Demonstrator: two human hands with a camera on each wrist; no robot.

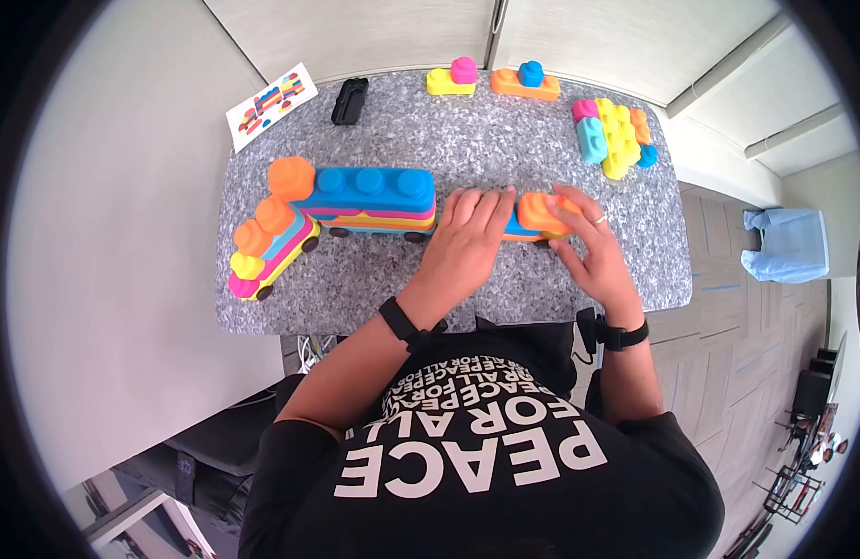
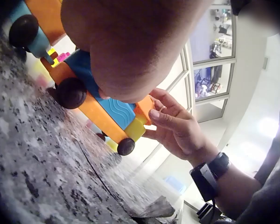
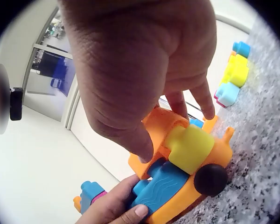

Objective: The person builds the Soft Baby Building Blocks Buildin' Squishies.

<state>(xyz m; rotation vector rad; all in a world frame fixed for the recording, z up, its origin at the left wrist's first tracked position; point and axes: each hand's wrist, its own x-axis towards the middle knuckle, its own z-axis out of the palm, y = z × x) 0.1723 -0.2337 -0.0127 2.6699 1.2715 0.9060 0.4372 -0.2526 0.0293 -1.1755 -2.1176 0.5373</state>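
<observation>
My left grip [image 1: 462, 244] pinches the truck [image 3: 165, 186], my right grip [image 1: 602, 261] its orange block [image 1: 536, 212]; 2 cars [image 1: 374, 191] look built, blocks [image 1: 619, 140] at 2 o'clock unused.

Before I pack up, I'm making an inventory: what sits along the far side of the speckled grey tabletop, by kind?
White printed picture card: 1
Black plastic holder: 1
Small block stacks, yellow-and-pink and orange-and-blue: 2
Multicoloured block cluster: 1
Total: 5
</observation>
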